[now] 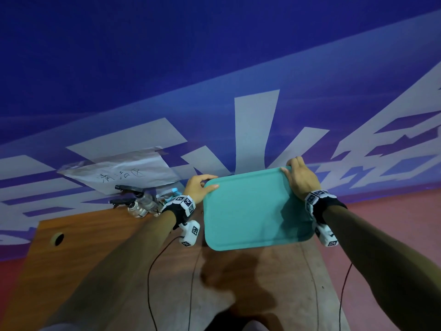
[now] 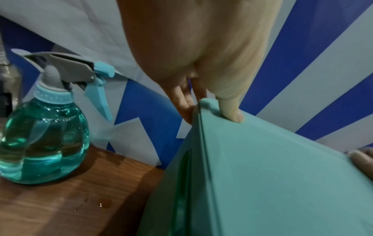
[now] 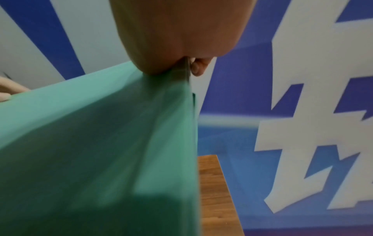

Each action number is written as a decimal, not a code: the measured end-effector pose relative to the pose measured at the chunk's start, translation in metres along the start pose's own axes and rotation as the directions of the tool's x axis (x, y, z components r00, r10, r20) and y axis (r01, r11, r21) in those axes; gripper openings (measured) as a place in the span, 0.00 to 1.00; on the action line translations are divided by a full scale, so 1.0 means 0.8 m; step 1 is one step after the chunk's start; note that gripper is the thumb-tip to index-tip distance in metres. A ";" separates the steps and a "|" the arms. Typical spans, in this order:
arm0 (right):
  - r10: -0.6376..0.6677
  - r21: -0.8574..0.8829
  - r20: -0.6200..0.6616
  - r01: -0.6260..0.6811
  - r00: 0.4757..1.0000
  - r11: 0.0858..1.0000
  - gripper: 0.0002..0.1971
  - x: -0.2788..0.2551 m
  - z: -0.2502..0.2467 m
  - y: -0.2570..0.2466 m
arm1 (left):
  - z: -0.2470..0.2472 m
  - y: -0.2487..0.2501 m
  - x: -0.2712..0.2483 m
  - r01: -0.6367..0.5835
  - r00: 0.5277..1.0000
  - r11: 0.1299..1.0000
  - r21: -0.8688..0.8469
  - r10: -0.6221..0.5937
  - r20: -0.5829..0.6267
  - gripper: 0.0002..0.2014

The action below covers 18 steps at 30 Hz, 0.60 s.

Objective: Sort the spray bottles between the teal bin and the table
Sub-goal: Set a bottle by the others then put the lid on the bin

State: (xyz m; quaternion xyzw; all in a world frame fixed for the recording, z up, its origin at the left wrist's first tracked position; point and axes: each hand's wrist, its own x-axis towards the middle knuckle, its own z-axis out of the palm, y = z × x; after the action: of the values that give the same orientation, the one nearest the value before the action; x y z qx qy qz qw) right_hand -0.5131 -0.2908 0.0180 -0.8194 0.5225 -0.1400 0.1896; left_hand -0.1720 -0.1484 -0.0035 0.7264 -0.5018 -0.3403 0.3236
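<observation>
While both hands grip teal bin | left hand, right hand at far corners

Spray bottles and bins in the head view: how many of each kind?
Clear spray bottles with black heads: 2
Teal spray bottle: 1
Teal bin, gripped by left hand and right hand: 1
Total: 4

Beyond my wooden desk hangs a blue wall banner with large white characters; a handwritten white paper sheet leans against it.
</observation>
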 end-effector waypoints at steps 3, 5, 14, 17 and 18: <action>0.033 0.006 0.043 -0.033 0.999 0.999 0.19 -0.001 -0.013 -0.009 | -0.003 0.006 -0.006 -0.016 1.000 0.999 -0.045 0.015 -0.017 0.12; 0.082 0.017 0.055 -0.083 0.995 0.996 0.18 -0.004 -0.019 -0.009 | -0.004 0.008 -0.008 -0.015 0.999 0.999 -0.034 0.013 -0.047 0.12; 0.114 -0.044 -0.013 -0.115 0.993 0.992 0.17 0.000 0.001 -0.015 | -0.004 -0.001 0.002 0.040 0.999 0.992 0.123 -0.040 0.001 0.15; 0.141 -0.051 0.030 -0.139 0.990 0.989 0.18 0.005 0.007 -0.017 | -0.002 -0.001 0.003 0.038 0.999 0.989 0.145 -0.033 -0.033 0.12; 0.160 -0.036 0.045 -0.158 0.986 0.987 0.19 0.006 0.007 -0.018 | -0.001 -0.001 0.005 0.043 0.998 0.989 0.144 -0.037 -0.043 0.11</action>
State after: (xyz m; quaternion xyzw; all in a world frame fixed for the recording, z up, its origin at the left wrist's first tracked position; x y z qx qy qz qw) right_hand -0.4969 -0.2882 0.0196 -0.7811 0.5838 -0.0964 0.1994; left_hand -0.1696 -0.1514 -0.0045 0.7647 -0.5038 -0.2945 0.2732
